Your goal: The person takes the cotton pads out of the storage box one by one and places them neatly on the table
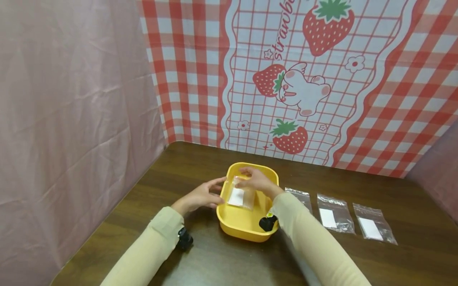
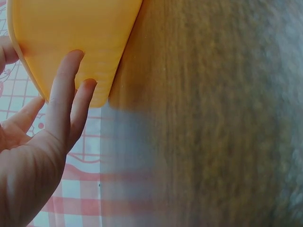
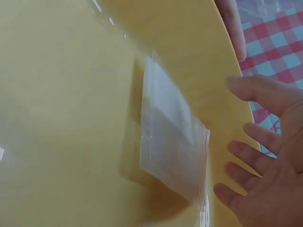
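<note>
A yellow plastic basin stands on the table. Inside it lies a clear zip bag with a white card in it. In the right wrist view that zip bag leans at a slant near the basin's side wall. My left hand is at the basin's left side; the left wrist view shows its extended fingers against the outer wall. My right hand reaches over the basin above the bag. Its fingers are spread and loosely bent, apart from the bag in the right wrist view, with nothing held.
To the right of the basin, three more clear zip bags lie in a row on the brown wooden table: a near one partly behind the right sleeve, a middle one and a far one. A strawberry-print cloth hangs behind.
</note>
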Tool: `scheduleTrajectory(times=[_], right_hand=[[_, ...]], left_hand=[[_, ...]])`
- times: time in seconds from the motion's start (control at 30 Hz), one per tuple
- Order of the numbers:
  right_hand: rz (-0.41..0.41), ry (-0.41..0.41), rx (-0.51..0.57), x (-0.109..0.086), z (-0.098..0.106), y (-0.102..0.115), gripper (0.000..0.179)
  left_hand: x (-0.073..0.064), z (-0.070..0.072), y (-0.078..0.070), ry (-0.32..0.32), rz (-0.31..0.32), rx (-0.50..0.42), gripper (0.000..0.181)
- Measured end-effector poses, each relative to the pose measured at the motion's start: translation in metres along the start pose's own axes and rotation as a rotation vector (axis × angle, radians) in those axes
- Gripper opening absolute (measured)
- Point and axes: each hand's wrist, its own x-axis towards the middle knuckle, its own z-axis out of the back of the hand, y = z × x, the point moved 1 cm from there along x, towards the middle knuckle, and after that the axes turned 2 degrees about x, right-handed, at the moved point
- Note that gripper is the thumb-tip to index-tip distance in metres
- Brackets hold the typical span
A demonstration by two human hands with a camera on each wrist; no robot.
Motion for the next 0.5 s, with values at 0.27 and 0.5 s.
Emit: scheduleTrajectory(times=[0.27,0.5], right_hand=[[-0.034,0.226,-0.114,-0.0028,-0.0020,-0.0023,0.084],[0.007,0.401,-0.210,-0.0055,-0.0017,-0.0031,0.087]], left_hand=[[0.0010,-0.0004,0.0008,0.009,-0.018,-0.015,0.076],[0.0002,-0.0003,0.0012,0.008,-0.023,-0.020,0.076]])
